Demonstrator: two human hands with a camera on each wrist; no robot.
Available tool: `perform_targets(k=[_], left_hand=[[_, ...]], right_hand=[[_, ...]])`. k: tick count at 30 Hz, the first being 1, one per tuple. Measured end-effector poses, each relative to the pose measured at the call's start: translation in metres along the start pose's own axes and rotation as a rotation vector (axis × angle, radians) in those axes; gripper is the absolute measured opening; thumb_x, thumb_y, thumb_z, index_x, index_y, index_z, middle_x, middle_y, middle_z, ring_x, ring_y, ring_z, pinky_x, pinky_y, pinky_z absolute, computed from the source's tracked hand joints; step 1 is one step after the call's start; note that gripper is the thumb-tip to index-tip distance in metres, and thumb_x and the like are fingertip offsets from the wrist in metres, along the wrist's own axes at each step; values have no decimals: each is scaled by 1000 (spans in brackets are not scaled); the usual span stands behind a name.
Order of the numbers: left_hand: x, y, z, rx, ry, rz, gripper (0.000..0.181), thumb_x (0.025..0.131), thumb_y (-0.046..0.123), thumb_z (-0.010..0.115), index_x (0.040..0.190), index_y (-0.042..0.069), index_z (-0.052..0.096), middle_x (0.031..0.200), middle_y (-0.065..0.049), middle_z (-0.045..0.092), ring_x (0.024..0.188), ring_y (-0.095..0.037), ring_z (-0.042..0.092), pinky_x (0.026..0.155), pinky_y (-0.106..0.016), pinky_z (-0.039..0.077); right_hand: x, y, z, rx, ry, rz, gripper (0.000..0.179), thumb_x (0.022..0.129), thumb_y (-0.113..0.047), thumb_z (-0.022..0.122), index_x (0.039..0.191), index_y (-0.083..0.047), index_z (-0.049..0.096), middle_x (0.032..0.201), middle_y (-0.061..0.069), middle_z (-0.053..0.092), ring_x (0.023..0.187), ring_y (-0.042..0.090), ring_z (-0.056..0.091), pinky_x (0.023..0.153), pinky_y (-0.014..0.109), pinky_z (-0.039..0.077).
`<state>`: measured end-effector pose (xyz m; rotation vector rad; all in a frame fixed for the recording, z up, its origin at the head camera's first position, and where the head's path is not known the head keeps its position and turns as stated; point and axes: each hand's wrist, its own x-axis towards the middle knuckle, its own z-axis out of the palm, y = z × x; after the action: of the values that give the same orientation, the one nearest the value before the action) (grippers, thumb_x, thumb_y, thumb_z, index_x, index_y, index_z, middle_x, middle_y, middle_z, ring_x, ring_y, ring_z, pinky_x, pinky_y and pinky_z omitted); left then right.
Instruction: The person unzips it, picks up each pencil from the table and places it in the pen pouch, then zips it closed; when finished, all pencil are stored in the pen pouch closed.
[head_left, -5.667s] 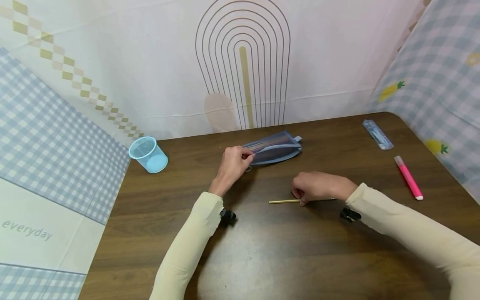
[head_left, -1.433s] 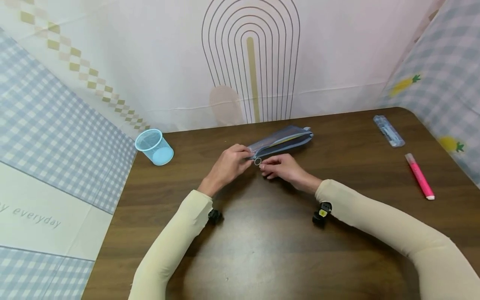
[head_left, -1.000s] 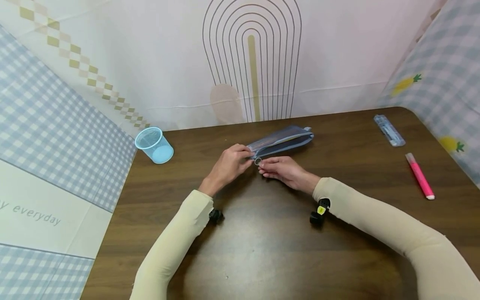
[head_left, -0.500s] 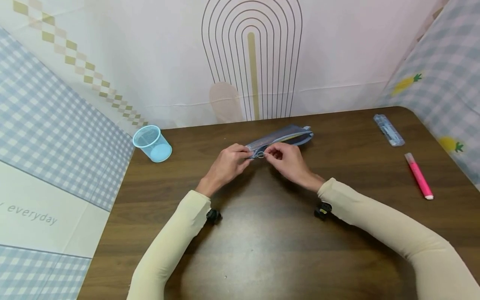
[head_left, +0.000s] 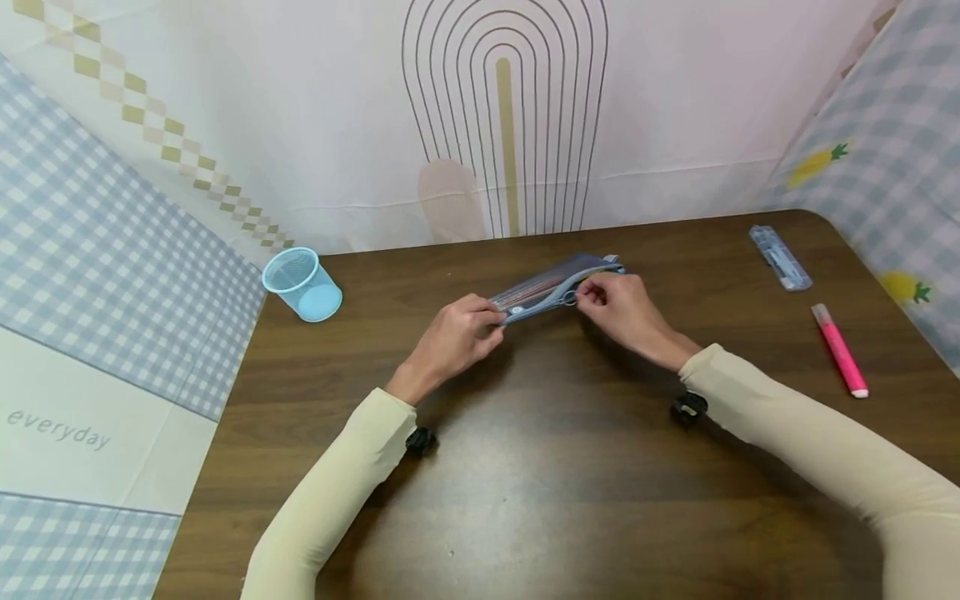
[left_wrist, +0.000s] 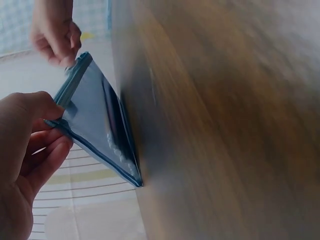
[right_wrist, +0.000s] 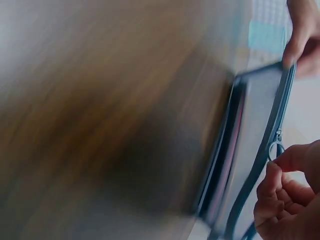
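Observation:
A blue see-through zip pencil case [head_left: 555, 277] lies near the back of the table, its zip edge raised. Pencil-like sticks [head_left: 528, 290] show inside it. My left hand [head_left: 453, 337] pinches the case's left corner between thumb and fingers. My right hand [head_left: 626, 312] pinches the ring [right_wrist: 274, 151] of the zip pull, partway along the edge. In the right wrist view the zip [right_wrist: 282, 107] is joined between the left hand and the ring. The stretch beyond the ring is partly covered by the right hand.
A light blue mesh pen cup [head_left: 303, 285] stands at the back left. At the right lie a pink marker [head_left: 838, 350] and a clear bluish flat packet [head_left: 781, 257]. A patterned cloth [head_left: 337, 125] hangs behind the wooden table [head_left: 525, 467].
The gold stick that my right hand held on the table earlier is gone from the tabletop. My right hand has since taken the ring and drawn it rightward, joining the zip behind it.

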<state>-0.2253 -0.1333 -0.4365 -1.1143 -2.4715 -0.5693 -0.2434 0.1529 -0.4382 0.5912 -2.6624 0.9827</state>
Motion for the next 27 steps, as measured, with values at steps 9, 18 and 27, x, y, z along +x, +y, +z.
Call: perform_targets(k=[9, 18, 27], left_hand=[[-4, -2, -3, 18, -104, 119, 12, 84, 5, 77, 96, 2, 79, 97, -6, 75, 92, -18, 68, 81, -29, 58], [5, -16, -8, 121, -353, 63, 10, 89, 3, 73, 97, 4, 79, 112, -9, 75, 103, -23, 70, 90, -35, 58], [-11, -15, -1, 153, -523, 96, 12, 94, 3, 67, 97, 7, 78, 124, -13, 72, 116, -26, 69, 96, -40, 56]], right_hand=[[-33, 52, -54, -180, -1, 120, 8, 90, -6, 65, 83, -4, 65, 75, 9, 64, 65, 17, 52, 60, 24, 39], [-64, 33, -54, -151, -261, 158, 11, 92, -13, 69, 83, -8, 67, 70, 2, 60, 61, 13, 49, 57, 26, 39], [-65, 34, -42, -143, -400, 171, 8, 87, -7, 68, 83, -9, 74, 75, 0, 68, 65, 11, 54, 63, 28, 46]])
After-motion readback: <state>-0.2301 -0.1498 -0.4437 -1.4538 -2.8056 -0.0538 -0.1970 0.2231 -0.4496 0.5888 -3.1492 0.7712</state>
